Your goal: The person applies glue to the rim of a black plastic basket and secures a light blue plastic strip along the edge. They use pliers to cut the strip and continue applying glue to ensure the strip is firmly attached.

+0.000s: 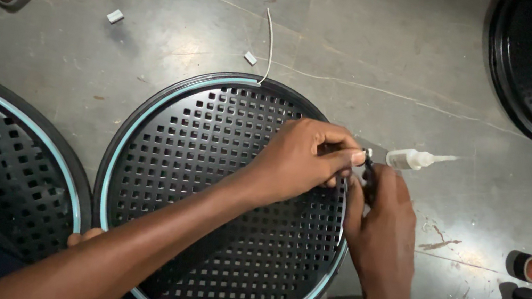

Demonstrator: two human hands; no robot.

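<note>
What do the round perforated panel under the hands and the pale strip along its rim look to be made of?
Round perforated panel: probably sheet metal, black satin coating; crisp, even square holes and a soft sheen. Pale strip: looks like flexible plastic or rubber trim, light blue; it follows the curve and a loose end lifts off.

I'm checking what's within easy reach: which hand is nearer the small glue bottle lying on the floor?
Right. The right hand sits just below-left of the glue bottle, nearly touching its base; the left hand is farther left, over the perforated round panel.
</note>
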